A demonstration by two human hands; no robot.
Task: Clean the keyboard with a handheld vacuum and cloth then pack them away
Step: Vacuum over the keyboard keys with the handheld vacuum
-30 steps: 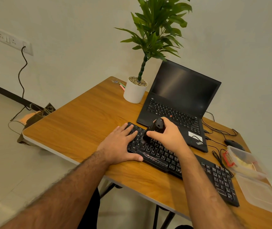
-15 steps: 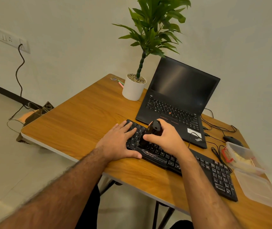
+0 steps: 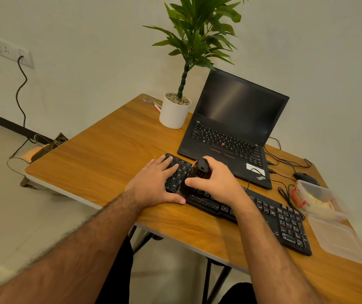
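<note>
Gripping the vacuum (image 3: 199, 172), right hand (image 3: 216, 183); left hand (image 3: 153, 183) apparently steadying keyboard (image 3: 285, 224).

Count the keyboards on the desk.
2: the black external keyboard along the desk's near edge under both hands, and the laptop's built-in one behind it.

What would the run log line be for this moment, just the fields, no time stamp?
step: vacuuming | right hand: grips handheld vacuum on keyboard left end | left hand: flat, steadying keyboard | container: right, untouched
</note>
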